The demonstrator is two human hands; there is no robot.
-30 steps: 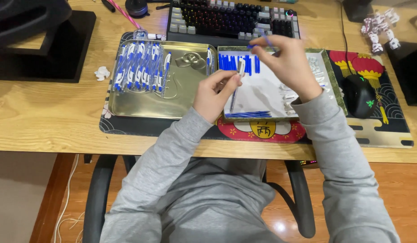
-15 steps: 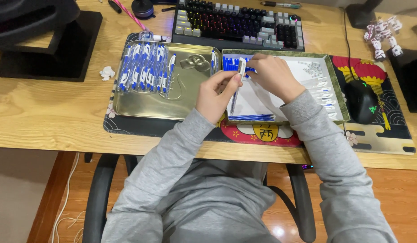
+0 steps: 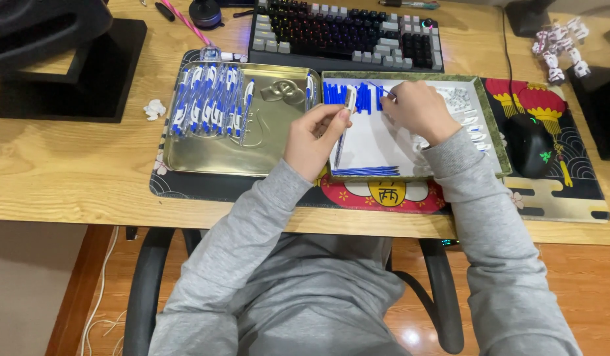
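Note:
My left hand (image 3: 316,140) pinches a slim white pen barrel (image 3: 345,113), held upright over the left edge of a shallow green-rimmed tray (image 3: 491,125). My right hand (image 3: 415,109) reaches into that tray and grips a small blue pen part (image 3: 386,94) at the row of blue caps (image 3: 350,92) along its far side. Thin blue refills (image 3: 365,171) lie at the tray's near edge, small white parts (image 3: 459,100) at its right. To the left, a silver metal tray (image 3: 272,142) holds several assembled blue-and-white pens (image 3: 209,102).
A keyboard (image 3: 344,33) lies behind both trays. A black mouse (image 3: 530,144) rests on the patterned mat (image 3: 568,191) at right. A black monitor stand (image 3: 68,72) is at far left. Small white figures (image 3: 560,41) stand at far right, a crumpled white scrap (image 3: 154,109) beside the silver tray.
My right hand has dropped from above the tray down to the row of blue caps. My left hand keeps the white barrel, now more upright. The camera view shifted slightly.

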